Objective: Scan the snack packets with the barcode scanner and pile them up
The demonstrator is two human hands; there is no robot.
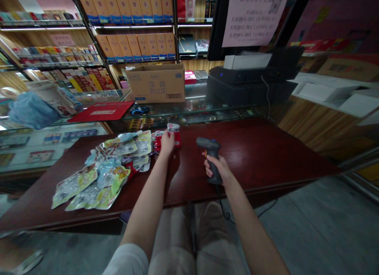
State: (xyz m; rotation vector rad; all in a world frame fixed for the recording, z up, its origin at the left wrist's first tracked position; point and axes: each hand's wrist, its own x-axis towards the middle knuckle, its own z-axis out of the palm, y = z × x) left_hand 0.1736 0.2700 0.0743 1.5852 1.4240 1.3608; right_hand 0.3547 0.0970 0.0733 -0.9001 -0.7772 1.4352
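My right hand (217, 166) is wrapped around the handle of a dark grey barcode scanner (209, 144), its head turned left above the brown table (245, 148). A cable runs down from its base. In my left hand (167, 143) is a small red and white snack packet (174, 133), pinched near the far side of the table. A similar red packet (158, 139) lies just left of that hand. Further left spreads a pile of clear and green pouches (103, 168) with pale blue caps, overlapping one another.
Behind the table, a glass counter carries a cardboard box (156, 85), a red mat (102, 110), a mouse (139, 110) and a cup (53, 97) beside a blue cloth (31, 109). A monitor with a paper notice (253, 18) stands at back right. Stocked shelves line the wall.
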